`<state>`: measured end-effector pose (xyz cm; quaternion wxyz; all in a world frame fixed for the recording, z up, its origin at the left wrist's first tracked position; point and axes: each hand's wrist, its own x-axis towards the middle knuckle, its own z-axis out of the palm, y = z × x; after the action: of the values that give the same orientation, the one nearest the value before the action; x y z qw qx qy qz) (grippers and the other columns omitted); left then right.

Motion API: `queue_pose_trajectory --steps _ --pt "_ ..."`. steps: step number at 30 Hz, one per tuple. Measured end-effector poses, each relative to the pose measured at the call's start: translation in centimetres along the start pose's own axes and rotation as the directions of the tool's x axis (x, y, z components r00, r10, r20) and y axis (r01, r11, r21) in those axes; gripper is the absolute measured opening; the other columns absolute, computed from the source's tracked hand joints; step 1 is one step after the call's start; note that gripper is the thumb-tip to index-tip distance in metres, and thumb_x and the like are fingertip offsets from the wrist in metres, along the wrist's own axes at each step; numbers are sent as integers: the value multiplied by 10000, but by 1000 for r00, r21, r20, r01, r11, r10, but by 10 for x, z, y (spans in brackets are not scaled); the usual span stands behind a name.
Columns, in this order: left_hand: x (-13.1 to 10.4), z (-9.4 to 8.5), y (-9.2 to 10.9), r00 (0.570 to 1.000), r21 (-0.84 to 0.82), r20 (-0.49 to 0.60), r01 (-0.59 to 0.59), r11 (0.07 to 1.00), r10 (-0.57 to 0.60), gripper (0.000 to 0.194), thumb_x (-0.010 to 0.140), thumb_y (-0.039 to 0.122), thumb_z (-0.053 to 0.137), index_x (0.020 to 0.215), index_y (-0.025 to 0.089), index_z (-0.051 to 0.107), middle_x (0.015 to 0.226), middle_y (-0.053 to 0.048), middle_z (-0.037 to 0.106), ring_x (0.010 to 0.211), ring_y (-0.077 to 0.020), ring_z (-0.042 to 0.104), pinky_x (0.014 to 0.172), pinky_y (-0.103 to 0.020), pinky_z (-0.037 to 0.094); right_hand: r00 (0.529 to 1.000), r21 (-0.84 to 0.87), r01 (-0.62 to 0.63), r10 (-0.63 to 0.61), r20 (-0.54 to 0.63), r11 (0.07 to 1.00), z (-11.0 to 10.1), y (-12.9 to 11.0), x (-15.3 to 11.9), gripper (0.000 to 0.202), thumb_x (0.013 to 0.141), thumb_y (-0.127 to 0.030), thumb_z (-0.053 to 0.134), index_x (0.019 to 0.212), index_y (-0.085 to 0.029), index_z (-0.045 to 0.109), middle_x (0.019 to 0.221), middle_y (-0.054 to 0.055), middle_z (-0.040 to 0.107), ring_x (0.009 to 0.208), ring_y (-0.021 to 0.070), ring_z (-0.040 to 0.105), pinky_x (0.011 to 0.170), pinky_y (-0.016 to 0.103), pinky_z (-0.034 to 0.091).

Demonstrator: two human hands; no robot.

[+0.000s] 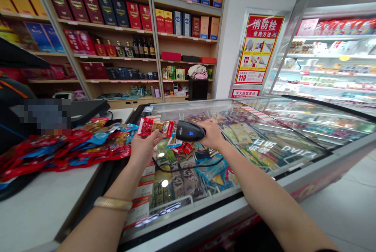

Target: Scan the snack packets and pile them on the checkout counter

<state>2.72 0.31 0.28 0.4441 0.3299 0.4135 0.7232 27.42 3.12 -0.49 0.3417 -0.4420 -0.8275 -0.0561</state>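
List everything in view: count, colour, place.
counter: one, white, left
packets: many, red and blue, on counter
equipment: count unclear, black, left
chest freezer: one, silver-edged, centre
goods: many, mixed colours, inside freezer
scanner: one, black, in right hand
cable: one, black, over freezer
held packets: count unclear, red, in left hand
shelving: several bays, wood-toned, rear left
boxes and bottles: many, mixed colours, on shelving
posters: two, red, behind freezer
display fridge: one, white-lit, rear right
bracelet: one, gold, left forearm
left hand: one, bare, centre
right hand: one, bare, centre
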Motion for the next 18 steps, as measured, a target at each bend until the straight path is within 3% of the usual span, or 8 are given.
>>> queue_pose_trajectory --steps 5,9,13,15,18 --pt "-7 5 -8 996 32 85 22 999 -25 459 510 217 905 877 153 637 799 -19 720 714 -163 705 777 -351 620 983 -40 -136 129 -128 990 -10 16 2 296 704 -324 708 978 -222 750 990 83 793 954 275 698 884 364 358" --pt "-11 14 -24 982 176 171 54 983 -84 545 585 196 894 1062 171 632 742 -18 721 647 -196 710 685 -350 613 907 -103 -363 326 -266 926 -20 43 -2 214 743 -346 672 896 -216 747 915 96 786 919 297 700 838 360 369" --pt "-4 17 -40 974 338 222 -32 941 -47 635 611 204 874 1196 179 629 785 -22 727 652 -206 709 686 -352 598 863 -126 -437 376 -338 891 -19 65 -7 240 777 -371 633 931 -230 752 876 93 785 929 306 694 834 366 373" --pt "1 14 -44 962 498 274 -152 854 11 689 614 236 867 1259 179 631 870 -48 741 756 -234 723 764 -383 595 868 -139 -435 373 -328 890 -16 69 -9 221 779 -374 636 911 -239 749 879 88 786 924 302 692 823 364 371" --pt "5 7 -47 893 708 434 -421 568 121 685 681 317 816 1323 169 628 1176 -146 719 1127 -314 673 1011 -460 519 880 -170 -439 384 -280 882 -13 66 -9 183 756 -371 677 865 -241 743 875 86 786 915 300 690 827 369 364"
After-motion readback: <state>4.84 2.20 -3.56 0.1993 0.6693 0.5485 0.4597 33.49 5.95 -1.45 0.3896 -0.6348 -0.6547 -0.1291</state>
